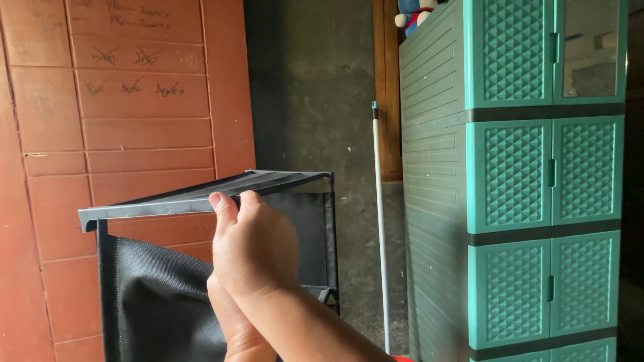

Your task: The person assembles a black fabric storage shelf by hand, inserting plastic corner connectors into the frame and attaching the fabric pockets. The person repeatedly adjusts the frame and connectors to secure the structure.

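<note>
Nearest the camera, at about 6 o'clock, a forearm rises to the right hand (255,251), whose fingers curl closed over the front edge of a grey lid panel (201,194) topping a black fabric organiser (161,302). The left hand (235,322) sits just beneath it, mostly hidden, so I cannot tell whether it grips anything. The panel tilts, its far corner at 12 o'clock higher than the near-left one. A sound move, I judge, is lifting evenly so the thin panel does not twist. A mop handle (380,228) leans at 3 o'clock beside a green plastic cabinet (516,181); a red panelled door (134,100) stands behind.
</note>
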